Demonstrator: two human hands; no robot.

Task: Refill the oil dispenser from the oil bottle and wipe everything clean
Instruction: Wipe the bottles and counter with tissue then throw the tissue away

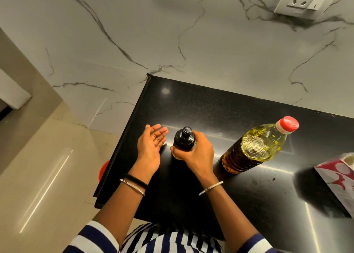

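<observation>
Gripping oil dispenser (184, 140), upright, your right hand (197, 155) wraps its body; left hand (151, 147), fingers apart, at nine o'clock; oil bottle (254, 147) at three.

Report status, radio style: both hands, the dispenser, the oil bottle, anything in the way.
Left hand open beside oil dispenser; right hand grips it. Oil bottle upright, red cap on. Nothing between them; patterned box far right.

Lower body of oil dispenser (184, 138) hidden behind right grip (195, 157). Pink-and-white box (337, 178) at 4 o'clock blurred, cut by frame edge. Red object (103, 170) at 8 o'clock mostly hidden under table (210, 107) edge; identity unclear.
</observation>
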